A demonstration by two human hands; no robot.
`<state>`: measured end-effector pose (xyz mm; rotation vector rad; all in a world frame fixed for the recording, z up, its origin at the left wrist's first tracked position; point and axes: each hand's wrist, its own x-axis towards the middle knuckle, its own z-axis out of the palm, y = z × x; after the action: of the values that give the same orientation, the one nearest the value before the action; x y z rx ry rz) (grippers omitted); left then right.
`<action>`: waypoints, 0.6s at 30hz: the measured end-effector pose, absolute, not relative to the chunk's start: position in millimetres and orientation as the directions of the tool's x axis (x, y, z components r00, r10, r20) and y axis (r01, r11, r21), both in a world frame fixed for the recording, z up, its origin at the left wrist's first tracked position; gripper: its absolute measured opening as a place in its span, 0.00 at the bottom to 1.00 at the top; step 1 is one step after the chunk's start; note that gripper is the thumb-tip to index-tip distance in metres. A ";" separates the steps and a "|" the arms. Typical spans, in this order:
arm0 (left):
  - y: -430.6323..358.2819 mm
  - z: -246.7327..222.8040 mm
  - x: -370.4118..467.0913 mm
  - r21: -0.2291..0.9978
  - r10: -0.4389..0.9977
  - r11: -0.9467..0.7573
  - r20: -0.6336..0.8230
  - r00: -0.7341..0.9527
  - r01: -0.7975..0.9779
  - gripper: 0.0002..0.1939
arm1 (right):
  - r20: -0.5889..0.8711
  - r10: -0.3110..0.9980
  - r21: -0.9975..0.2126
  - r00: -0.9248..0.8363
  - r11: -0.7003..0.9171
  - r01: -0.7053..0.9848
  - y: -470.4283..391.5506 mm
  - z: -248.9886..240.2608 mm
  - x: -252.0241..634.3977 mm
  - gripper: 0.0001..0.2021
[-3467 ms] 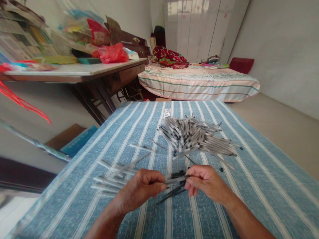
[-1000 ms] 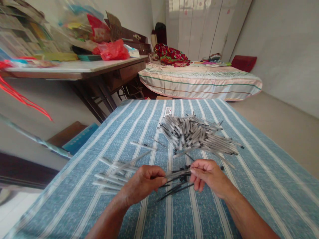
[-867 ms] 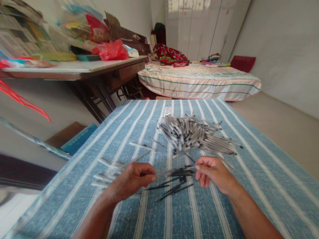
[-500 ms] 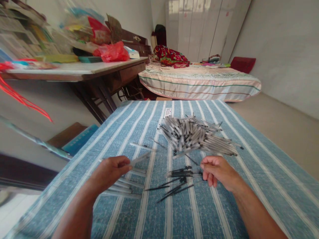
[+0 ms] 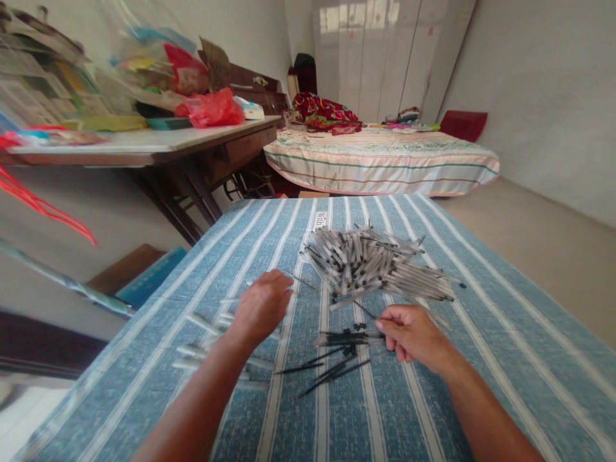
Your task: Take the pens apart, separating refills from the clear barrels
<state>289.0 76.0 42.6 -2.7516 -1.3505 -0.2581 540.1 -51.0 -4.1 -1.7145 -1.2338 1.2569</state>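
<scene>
A big pile of pens (image 5: 356,260) with clear barrels and dark tips lies on the blue striped cloth (image 5: 399,410). My right hand (image 5: 404,330) is closed at its near edge, with a thin dark refill (image 5: 366,311) pinched at the fingertips. Left of that hand lie several dark refills (image 5: 332,372) and small black caps (image 5: 350,350). My left hand (image 5: 269,298) is closed over the cloth, left of the pile, its fingertips mostly hidden. Whitish clear tubes (image 5: 192,351) are spread beneath and left of my left wrist.
At the back left stands a desk (image 5: 168,144) with a red plastic bag (image 5: 216,108) and other bags. A bed (image 5: 380,157) with a striped sheet is beyond the cloth-covered table. Red cords (image 5: 48,204) hang at the far left.
My left hand has moved right and forward, towards the pile. The tube that was at its fingertips no longer shows there. My right hand has hardly moved.
</scene>
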 end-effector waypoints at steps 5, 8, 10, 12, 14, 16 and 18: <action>91.6 26.3 346.0 -0.162 0.624 -0.756 0.116 0.773 0.634 0.12 | -0.307 0.947 -0.902 0.094 -0.321 0.290 -50.6 -4.3 538.6 0.09; 101.1 17.7 355.9 -0.188 0.596 -0.773 0.110 0.795 0.606 0.12 | -0.299 0.950 -0.906 0.086 -0.311 0.287 -49.9 -4.9 539.3 0.09; 105.6 15.5 357.7 -0.208 0.572 -0.787 0.106 0.813 0.581 0.11 | -0.291 0.953 -0.910 0.082 -0.302 0.285 -49.5 -5.1 539.4 0.09; 108.3 15.9 358.0 -0.225 0.545 -0.803 0.097 0.833 0.551 0.09 | -0.286 0.955 -0.910 0.081 -0.297 0.288 -49.2 -5.1 538.9 0.09; 108.9 18.3 356.8 -0.237 0.514 -0.822 0.084 0.854 0.518 0.09 | -0.286 0.954 -0.909 0.089 -0.299 0.289 -49.0 -5.1 538.3 0.09; 106.6 21.8 352.9 -0.247 0.487 -0.836 0.074 0.870 0.490 0.09 | -0.282 0.954 -0.910 0.099 -0.299 0.286 -48.9 -5.5 537.7 0.09; 100.0 26.1 346.0 -0.255 0.471 -0.844 0.069 0.880 0.472 0.09 | -0.265 0.958 -0.916 0.108 -0.286 0.280 -49.2 -6.1 536.7 0.10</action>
<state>346.0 100.0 26.1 -2.7849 -0.7115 -0.0059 536.7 -49.2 -6.1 -1.6759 -1.2260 1.2068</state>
